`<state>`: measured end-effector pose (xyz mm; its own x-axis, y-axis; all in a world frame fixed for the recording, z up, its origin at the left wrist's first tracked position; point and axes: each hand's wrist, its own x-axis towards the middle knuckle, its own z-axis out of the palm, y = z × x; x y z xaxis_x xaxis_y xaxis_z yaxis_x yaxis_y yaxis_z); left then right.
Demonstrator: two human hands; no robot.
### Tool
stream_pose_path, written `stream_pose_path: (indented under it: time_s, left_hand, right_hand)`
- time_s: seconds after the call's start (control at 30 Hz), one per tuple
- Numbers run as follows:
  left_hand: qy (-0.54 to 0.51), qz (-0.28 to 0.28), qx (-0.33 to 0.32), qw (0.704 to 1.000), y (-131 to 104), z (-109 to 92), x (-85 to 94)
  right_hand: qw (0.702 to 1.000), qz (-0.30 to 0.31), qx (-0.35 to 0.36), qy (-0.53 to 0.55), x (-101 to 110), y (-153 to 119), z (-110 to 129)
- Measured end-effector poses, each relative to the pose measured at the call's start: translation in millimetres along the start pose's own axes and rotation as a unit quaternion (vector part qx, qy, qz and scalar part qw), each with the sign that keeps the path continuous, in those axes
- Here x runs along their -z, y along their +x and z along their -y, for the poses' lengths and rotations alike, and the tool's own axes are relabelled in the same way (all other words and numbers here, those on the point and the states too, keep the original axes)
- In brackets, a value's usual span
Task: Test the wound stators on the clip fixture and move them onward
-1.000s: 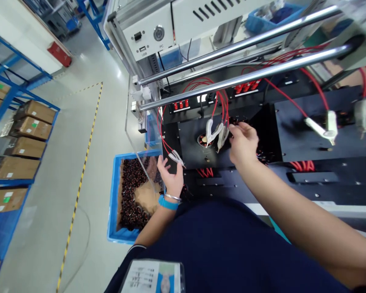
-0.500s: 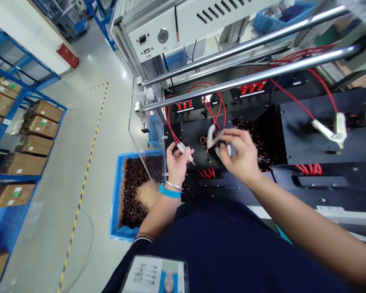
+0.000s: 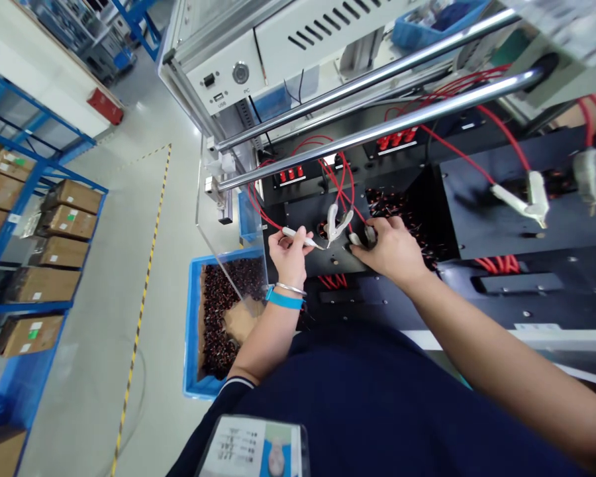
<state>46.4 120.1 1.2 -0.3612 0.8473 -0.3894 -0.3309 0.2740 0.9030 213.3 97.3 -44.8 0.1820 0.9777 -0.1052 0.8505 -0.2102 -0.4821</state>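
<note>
My left hand is closed on a pair of white test tweezers wired with red leads, its thin metal tip pointing right. Another white, V-shaped pair of test tweezers stands tip down beside a round opening in the black panel, between my hands and apart from them. My right hand is low over the panel, fingers curled round a third pair of white tweezers on red leads. Its tip is hidden, so I cannot see whether it touches anything.
Small dark parts with copper-coloured ends fill a black recess and a blue bin at lower left. Metal rods cross above the panel. A clear plate stands beside my left wrist. More white tweezers lie right.
My right hand has moved down, away from the middle tweezers, and its fingers have curled in. The left tweezers have turned flatter, their tip nearer the middle pair. The view has shifted slightly.
</note>
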Motion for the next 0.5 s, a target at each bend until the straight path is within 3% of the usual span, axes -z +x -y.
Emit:
stream_pose_path:
  time_s: [0.27, 0.37, 0.43, 0.5]
  left_hand:
    - [0.009, 0.01, -0.021, 1.0, -2.9, 2.2, -5.6]
    - [0.0, 0.012, -0.026, 1.0, -2.2, 5.8, -1.8]
    - [-0.017, 0.016, -0.02, 1.0, -1.8, 8.0, 1.0]
    - [-0.031, 0.017, -0.011, 0.999, -1.3, 9.3, 3.4]
  right_hand:
    - [0.997, -0.016, -0.017, 0.074, -1.0, 6.4, -10.0]
    - [0.986, -0.008, -0.063, 0.154, 6.5, 9.9, -3.6]
    - [0.954, 0.024, -0.129, 0.269, 12.1, 12.7, 4.7]
    - [0.887, 0.058, -0.195, 0.414, 16.1, 15.2, 13.5]
